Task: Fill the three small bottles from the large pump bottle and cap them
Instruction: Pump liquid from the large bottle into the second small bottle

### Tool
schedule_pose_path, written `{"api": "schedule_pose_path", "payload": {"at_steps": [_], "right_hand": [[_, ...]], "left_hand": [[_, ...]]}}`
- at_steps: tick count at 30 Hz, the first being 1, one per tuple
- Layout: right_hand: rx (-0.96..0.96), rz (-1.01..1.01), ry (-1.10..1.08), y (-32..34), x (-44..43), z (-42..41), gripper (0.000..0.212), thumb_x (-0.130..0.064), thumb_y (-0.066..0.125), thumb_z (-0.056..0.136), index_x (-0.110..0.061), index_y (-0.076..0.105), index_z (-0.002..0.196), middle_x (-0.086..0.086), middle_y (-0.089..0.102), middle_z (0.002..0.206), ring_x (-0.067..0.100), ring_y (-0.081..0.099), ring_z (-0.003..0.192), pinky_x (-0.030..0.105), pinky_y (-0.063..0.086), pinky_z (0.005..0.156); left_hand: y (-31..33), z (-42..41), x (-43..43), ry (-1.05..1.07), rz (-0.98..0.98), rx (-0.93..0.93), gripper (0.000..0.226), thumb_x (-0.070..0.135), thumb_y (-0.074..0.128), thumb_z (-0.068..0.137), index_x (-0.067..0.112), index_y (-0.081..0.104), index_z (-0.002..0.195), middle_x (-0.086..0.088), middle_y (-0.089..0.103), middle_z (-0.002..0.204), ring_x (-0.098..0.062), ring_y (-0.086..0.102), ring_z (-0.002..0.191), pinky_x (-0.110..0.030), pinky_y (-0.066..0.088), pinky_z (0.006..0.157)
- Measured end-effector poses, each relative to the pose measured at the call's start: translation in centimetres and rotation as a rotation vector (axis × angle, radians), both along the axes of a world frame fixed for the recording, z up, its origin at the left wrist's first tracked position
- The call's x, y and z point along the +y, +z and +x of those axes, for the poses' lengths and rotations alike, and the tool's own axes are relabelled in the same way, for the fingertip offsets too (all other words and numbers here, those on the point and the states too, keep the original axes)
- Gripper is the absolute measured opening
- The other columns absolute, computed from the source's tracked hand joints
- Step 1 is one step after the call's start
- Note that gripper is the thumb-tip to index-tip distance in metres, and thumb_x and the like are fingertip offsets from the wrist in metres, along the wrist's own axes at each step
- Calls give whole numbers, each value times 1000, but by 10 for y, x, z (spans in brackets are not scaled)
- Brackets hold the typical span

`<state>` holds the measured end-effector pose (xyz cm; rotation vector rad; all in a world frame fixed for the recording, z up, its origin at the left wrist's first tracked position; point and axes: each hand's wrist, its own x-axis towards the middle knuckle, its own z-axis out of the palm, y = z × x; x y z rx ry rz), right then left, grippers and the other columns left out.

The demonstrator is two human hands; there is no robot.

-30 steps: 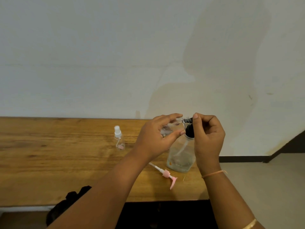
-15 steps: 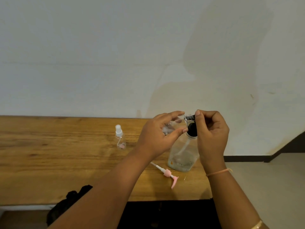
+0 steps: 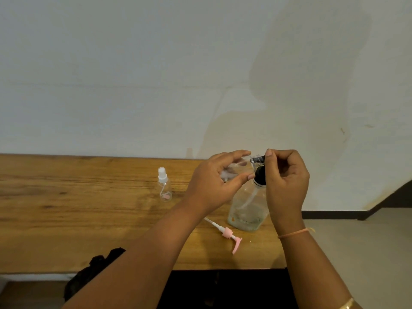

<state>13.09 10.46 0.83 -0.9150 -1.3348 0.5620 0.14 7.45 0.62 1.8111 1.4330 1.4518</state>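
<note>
Small clear plastic bottle (image 3: 234, 171) lies sideways in my left hand (image 3: 211, 186), fingers curled round it, above the large clear pump bottle (image 3: 248, 208). My right hand (image 3: 287, 181) pinches its black cap (image 3: 258, 159). Capping step, I judge; next, twist it tight.

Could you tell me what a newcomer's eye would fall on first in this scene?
The two hands close together above the right end of the wooden table: the left hand holds a small clear bottle to the black pump head of the large pump bottle, which the right hand grips. Then a pink pump lying loose in front of that bottle, and a white-capped spray bottle standing alone to the left.
</note>
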Motion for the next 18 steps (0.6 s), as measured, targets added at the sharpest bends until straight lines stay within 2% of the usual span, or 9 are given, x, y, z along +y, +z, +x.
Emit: {"api": "schedule_pose_path", "payload": {"at_steps": [4,8,12,15,18], "right_hand": [[49,-30,23,-3,-1,0,19,-10,56,92,-25,55,80,-8,58,78,7,58,76,18,50,69],[44,-8,-12,-11,-3,-3,10,-23,54,89,-29,53,81,-10,57,78,9,58,76,21,50,69],[61,-38,8,-8,-5,-2,14,-15,56,91,-26,55,82,-8,59,79,7,59,76,18,50,69],[82,-47,40,-2,-6,0,16,-8,56,92,-20,57,82,-5,60,78,6,60,75,16,49,67],[61,-77,62,4,-3,2,14,-9,57,92,-19,58,82,-5,61,78,5,60,75,16,50,68]], "left_hand": [[-2,0,2,-10,-7,-6,42,35,73,77,40,57,116,14,67,105,5,59,101,-9,46,84],[-5,-1,0,-18,-49,-7,41,30,74,79,40,57,115,22,62,103,14,55,101,-3,42,83],[-7,2,-3,-13,-29,-39,41,31,74,79,43,56,114,17,65,105,1,62,96,-14,50,83],[-5,3,-4,-8,-16,-80,41,30,74,78,39,59,115,11,66,105,0,63,95,-9,48,79],[-3,4,-3,-1,-13,-84,42,29,74,78,37,59,117,12,66,104,0,64,93,-13,50,81]]}}
